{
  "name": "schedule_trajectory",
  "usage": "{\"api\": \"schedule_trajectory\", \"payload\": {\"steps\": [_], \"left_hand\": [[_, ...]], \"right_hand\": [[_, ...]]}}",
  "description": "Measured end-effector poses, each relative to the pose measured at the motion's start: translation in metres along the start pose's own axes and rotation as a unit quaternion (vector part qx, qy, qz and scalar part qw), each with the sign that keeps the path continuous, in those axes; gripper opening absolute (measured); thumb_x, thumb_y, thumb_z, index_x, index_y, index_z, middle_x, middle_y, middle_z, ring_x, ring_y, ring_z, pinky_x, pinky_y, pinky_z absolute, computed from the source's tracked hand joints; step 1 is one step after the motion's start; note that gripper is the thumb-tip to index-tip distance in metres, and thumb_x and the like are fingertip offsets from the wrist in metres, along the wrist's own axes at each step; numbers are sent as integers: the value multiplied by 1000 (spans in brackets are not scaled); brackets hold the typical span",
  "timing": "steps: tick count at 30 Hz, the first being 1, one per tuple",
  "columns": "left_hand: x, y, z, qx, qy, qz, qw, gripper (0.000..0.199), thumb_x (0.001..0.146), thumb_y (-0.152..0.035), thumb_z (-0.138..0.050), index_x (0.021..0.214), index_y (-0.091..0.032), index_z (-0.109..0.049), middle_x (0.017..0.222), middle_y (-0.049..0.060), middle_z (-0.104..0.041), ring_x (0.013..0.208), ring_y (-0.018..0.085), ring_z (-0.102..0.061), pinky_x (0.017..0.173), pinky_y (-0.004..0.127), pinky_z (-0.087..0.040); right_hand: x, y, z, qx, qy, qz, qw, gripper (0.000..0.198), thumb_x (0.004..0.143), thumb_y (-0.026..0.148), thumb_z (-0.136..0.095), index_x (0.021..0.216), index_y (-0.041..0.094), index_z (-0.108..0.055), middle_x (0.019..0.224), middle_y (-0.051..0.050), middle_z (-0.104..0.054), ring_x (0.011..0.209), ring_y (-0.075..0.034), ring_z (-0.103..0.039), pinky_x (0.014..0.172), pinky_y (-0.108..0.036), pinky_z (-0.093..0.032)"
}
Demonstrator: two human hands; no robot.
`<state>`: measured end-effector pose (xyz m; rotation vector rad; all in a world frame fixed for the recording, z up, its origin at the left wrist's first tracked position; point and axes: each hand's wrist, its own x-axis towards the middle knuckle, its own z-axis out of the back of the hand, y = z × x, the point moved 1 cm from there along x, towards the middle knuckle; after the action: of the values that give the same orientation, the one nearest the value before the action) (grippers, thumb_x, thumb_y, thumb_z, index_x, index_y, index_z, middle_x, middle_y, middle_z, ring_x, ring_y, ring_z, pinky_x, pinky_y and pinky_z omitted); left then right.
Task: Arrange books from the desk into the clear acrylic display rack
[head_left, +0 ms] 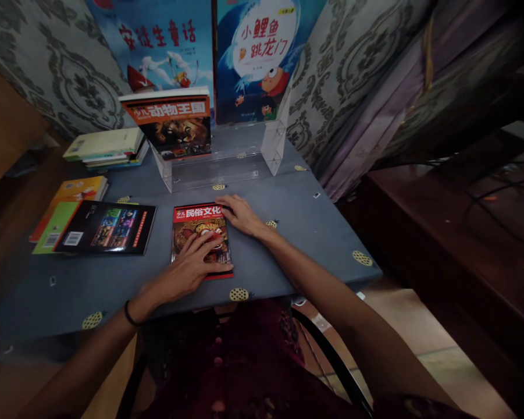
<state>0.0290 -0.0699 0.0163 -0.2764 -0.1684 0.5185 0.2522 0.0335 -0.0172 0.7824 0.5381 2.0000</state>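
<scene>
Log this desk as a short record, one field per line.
Left hand: spread on the red-titled book's cover
Right hand: fingers at that book's top right corner
Left wrist: black band
Left of the book: black book, barcode side up, overlapping a green book
Behind: clear stand with a lion-cover book propped up
Far left: stack of books
Surface: grey-blue cloth, pineapple print

The left hand (192, 265) partly hides the red book (203, 223); the top edge crops the fish book (266, 61); print blurs on the black book (107, 228).
</scene>
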Motion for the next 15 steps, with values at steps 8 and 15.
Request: {"api": "schedule_trajectory", "payload": {"steps": [8, 15], "left_hand": [[-1, 36, 2, -46, -49, 44, 997, 51, 101, -15, -36, 145, -35, -51, 156, 5, -45, 146, 23, -37, 119, 51, -36], [0, 117, 9, -45, -156, 201, 966, 44, 102, -25, -34, 141, -16, -52, 149, 13, -54, 142, 22, -46, 121, 46, -35]], "right_hand": [[-4, 8, -3, -81, 8, 2, 997, 38, 98, 28, -52, 133, 16, -60, 123, -12, -70, 111, -28, -59, 99, -44, -46], [-3, 27, -4, -196, 20, 34, 980, 37, 98, 25, -51, 132, 13, -60, 122, -16, -71, 119, -30, -55, 105, -47, -38]]}}
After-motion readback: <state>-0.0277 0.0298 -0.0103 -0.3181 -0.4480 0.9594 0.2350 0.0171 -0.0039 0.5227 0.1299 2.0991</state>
